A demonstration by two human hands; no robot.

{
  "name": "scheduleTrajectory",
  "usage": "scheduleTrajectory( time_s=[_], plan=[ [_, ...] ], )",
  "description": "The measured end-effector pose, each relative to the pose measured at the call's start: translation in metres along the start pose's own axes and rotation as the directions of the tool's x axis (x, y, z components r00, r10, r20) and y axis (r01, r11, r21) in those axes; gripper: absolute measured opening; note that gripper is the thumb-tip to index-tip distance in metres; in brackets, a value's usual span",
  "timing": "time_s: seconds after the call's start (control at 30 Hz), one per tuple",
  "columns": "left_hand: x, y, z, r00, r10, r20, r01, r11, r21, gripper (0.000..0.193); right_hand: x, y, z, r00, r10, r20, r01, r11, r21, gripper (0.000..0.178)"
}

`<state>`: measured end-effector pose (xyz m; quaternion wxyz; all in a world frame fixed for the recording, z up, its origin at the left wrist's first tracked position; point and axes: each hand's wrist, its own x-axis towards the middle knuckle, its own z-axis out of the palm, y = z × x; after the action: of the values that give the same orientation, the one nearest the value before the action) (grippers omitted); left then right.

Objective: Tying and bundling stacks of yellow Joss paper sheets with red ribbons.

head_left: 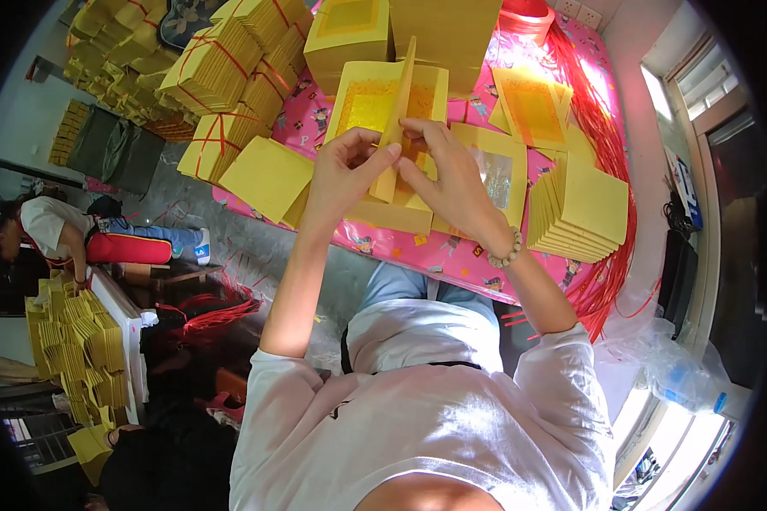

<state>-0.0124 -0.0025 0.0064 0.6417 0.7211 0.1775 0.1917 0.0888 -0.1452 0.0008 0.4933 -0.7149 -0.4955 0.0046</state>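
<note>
Between my two hands a thin piece of folded yellow paper (401, 92) stands on edge, tilted slightly. My left hand (349, 164) pinches its left side with thumb and fingers. From the other side my right hand (446, 167) grips it, thumb low and fingertips against the paper. Directly beneath lies a stack of yellow paper (362, 100) with a shiny gold patch on its top sheet. Part of that stack is hidden by my hands. Beside my right hand is another yellow sheet (504, 170) with a silvery patch.
A pink patterned cloth (375, 241) covers the table. Fanned yellow paper (579, 209) stands at right, near long red ties (601, 153). Bundles bound in red (217, 68) are piled at left. A person (60, 226) bends over another table with yellow bundles (77, 341).
</note>
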Motion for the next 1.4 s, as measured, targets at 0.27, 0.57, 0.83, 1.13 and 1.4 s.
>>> scheduleTrajectory(
  time_s=[0.27, 0.57, 0.83, 1.13, 1.4],
  plan=[
    [-0.0047, -0.0098, -0.0017, 0.999, -0.014, -0.052, 0.007, 0.99, -0.141, 0.018, -0.0055, 0.0046, 0.0048, 0.997, 0.073, 0.003, -0.073, 0.987, 0.141, 0.05],
    [-0.0085, -0.0026, -0.0008, 0.998, -0.05, -0.042, 0.041, 0.983, -0.178, 0.017, -0.0066, 0.0038, 0.0036, 0.994, 0.099, 0.036, -0.103, 0.983, 0.151, 0.061],
    [-0.0083, -0.0059, -0.0014, 0.997, -0.05, -0.051, 0.04, 0.982, -0.187, 0.017, -0.0078, 0.0029, 0.0019, 0.993, 0.105, 0.054, -0.111, 0.985, 0.135, 0.065],
    [-0.0078, -0.0079, -0.0017, 0.997, -0.049, -0.055, 0.039, 0.985, -0.166, 0.017, -0.0076, 0.004, 0.0021, 0.993, 0.098, 0.062, -0.105, 0.986, 0.128, 0.065],
    [-0.0097, -0.0082, -0.0001, 0.997, -0.024, -0.066, 0.014, 0.989, -0.147, 0.018, -0.0082, 0.0057, 0.0025, 0.995, 0.088, 0.056, -0.095, 0.987, 0.131, 0.064]
  ],
)
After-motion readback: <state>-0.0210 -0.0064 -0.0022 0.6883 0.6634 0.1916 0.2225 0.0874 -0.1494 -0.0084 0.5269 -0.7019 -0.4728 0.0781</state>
